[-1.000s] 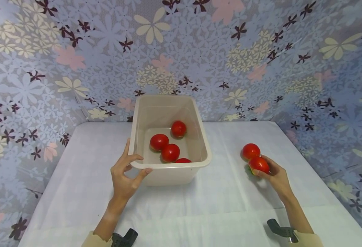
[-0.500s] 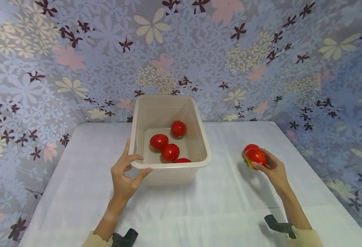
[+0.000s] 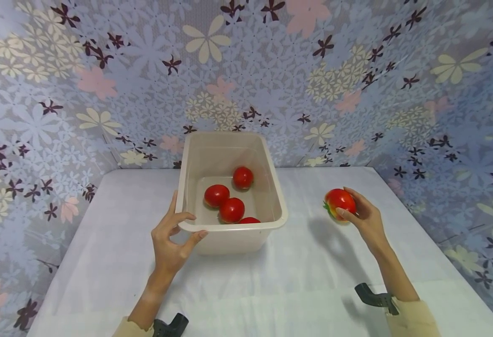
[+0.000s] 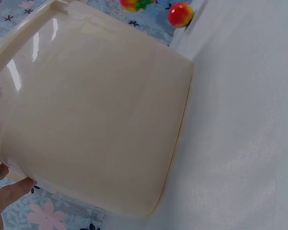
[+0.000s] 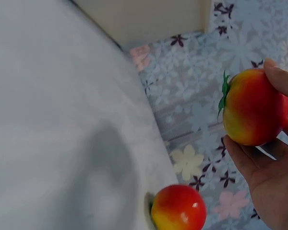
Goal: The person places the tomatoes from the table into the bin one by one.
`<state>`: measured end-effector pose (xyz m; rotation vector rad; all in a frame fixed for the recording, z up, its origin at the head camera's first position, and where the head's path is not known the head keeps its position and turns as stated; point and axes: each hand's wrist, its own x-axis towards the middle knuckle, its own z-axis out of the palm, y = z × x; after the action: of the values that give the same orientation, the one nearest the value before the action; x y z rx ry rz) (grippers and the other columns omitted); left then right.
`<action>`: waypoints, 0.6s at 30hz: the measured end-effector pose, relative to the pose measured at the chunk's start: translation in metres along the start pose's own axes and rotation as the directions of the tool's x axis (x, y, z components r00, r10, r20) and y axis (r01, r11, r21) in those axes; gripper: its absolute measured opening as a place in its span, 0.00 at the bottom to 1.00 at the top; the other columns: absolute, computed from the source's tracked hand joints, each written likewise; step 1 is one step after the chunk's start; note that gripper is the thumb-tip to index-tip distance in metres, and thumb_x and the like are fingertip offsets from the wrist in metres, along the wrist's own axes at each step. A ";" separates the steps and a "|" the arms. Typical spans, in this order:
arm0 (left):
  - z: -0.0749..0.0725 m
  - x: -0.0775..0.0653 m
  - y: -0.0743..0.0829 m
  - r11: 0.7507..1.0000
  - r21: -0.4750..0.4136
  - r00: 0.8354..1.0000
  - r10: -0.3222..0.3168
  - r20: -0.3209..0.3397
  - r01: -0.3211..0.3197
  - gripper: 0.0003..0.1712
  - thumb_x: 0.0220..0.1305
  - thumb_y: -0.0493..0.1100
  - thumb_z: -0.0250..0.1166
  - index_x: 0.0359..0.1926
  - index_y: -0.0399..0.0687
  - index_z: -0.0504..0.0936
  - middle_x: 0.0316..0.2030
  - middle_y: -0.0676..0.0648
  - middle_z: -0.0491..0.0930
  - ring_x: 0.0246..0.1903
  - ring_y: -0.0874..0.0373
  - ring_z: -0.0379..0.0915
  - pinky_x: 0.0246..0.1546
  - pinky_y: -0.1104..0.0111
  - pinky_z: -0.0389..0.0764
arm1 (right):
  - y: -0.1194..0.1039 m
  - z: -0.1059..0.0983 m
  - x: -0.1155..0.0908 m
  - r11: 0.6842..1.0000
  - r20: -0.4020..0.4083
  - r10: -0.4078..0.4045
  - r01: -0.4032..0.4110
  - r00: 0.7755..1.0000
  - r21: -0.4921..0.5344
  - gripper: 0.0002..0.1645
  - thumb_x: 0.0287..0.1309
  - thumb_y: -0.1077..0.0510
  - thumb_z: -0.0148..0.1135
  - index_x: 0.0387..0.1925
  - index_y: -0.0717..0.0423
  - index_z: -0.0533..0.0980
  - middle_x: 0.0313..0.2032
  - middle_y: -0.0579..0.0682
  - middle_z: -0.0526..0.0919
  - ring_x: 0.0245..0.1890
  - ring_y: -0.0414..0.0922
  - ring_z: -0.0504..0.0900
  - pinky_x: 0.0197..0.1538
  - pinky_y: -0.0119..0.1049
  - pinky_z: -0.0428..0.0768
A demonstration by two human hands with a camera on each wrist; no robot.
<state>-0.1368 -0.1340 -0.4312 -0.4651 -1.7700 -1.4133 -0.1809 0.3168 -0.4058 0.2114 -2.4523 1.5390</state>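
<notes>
My left hand grips the near left corner of a beige plastic bin, with its thumb along the front and a finger over the rim. In the left wrist view its fingertips touch the bin's edge. Several red tomatoes lie inside on the bin's floor. To the right, my right hand holds a red-and-yellow tomato above the table, thumb on one side and fingers round the other. Its green leaves point left. Another tomato sits on the table below, hidden in the head view.
A white cloth covers the table. Behind it and along both sides hangs flower-patterned fabric. Each forearm has a dark wrist mount at the sleeve.
My right hand has lifted its tomato off the table and moved it slightly left and away from me, over the other tomato. The left hand and bin stay in place.
</notes>
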 end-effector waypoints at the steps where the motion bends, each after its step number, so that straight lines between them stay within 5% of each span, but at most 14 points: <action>1: 0.000 0.000 0.000 1.000 0.001 1.000 -0.002 0.000 0.002 0.18 0.42 0.44 0.79 0.34 0.41 0.84 0.66 0.34 0.68 0.56 0.60 0.75 0.34 0.82 0.80 | -0.002 0.001 0.002 1.000 0.002 -0.004 0.004 1.000 0.008 0.35 0.63 0.59 0.63 0.70 0.54 0.64 0.67 0.51 0.70 0.57 0.28 0.70 0.53 0.15 0.73; 18: 0.001 0.000 0.000 1.000 -0.012 1.000 0.010 -0.007 -0.010 0.18 0.41 0.43 0.79 0.33 0.39 0.84 0.65 0.33 0.68 0.59 0.57 0.74 0.32 0.83 0.78 | -0.029 0.018 0.019 0.999 0.046 -0.036 0.035 0.998 0.029 0.36 0.63 0.59 0.63 0.71 0.52 0.63 0.66 0.51 0.71 0.58 0.32 0.70 0.53 0.17 0.73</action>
<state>-0.1371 -0.1333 -0.4317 -0.4740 -1.7527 -1.4179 -0.1944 0.2879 -0.3827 0.2975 -2.4489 1.5719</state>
